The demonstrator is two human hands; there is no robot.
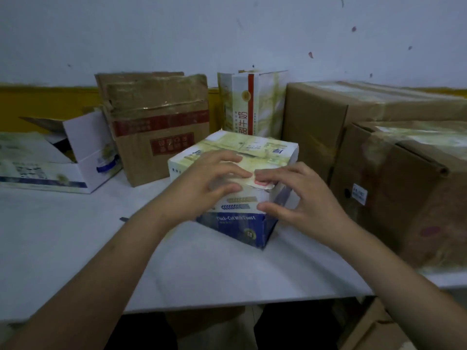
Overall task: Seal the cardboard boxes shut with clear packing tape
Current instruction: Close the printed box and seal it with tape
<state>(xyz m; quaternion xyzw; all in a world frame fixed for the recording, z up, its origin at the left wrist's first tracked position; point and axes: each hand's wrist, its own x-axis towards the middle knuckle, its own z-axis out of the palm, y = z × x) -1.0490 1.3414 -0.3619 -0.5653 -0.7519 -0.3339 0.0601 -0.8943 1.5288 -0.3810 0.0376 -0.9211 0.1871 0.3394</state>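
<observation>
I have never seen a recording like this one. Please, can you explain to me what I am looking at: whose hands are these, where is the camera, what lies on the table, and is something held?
There is no machine here. A person wears one camera on the head, looking forward and down, so you see that person's own arms.

The left hand and right hand both rest on a small white and blue printed box on the white table. Their fingers press on its top near edge, seemingly on tape. Neither hand lifts anything.

Around it stand other boxes: an open white box at the left, a worn brown box behind, a tall white carton, and two big brown boxes at the right. No tape roll is visible.
</observation>
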